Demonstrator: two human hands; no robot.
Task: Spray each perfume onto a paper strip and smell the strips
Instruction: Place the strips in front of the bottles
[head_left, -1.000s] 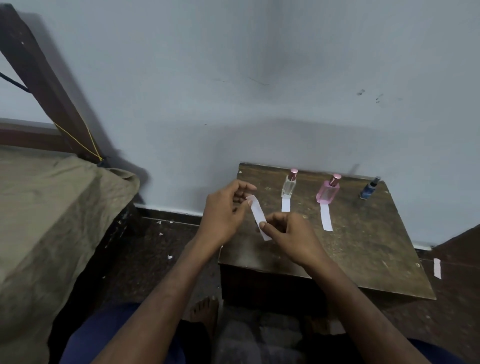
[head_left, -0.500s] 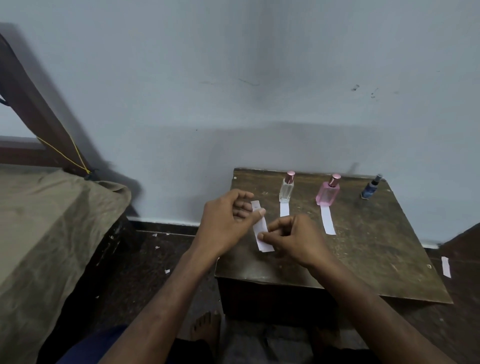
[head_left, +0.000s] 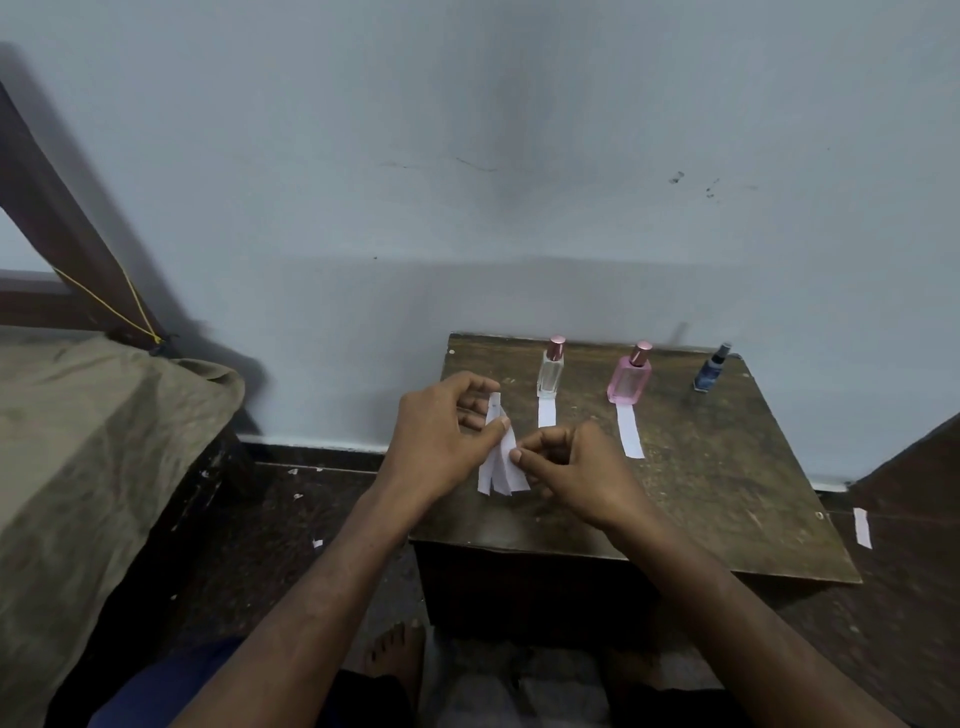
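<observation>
Your left hand (head_left: 436, 441) and right hand (head_left: 576, 467) both pinch fanned paper strips (head_left: 501, 467) over the bench (head_left: 727, 493), near its left edge.

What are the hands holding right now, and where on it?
A few paper strips: the left hand pinches them near the top, the right hand at their right edge, mid-length.

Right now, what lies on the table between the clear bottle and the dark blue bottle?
Head view: the pink glass perfume bottle, a white paper strip before it.
</observation>
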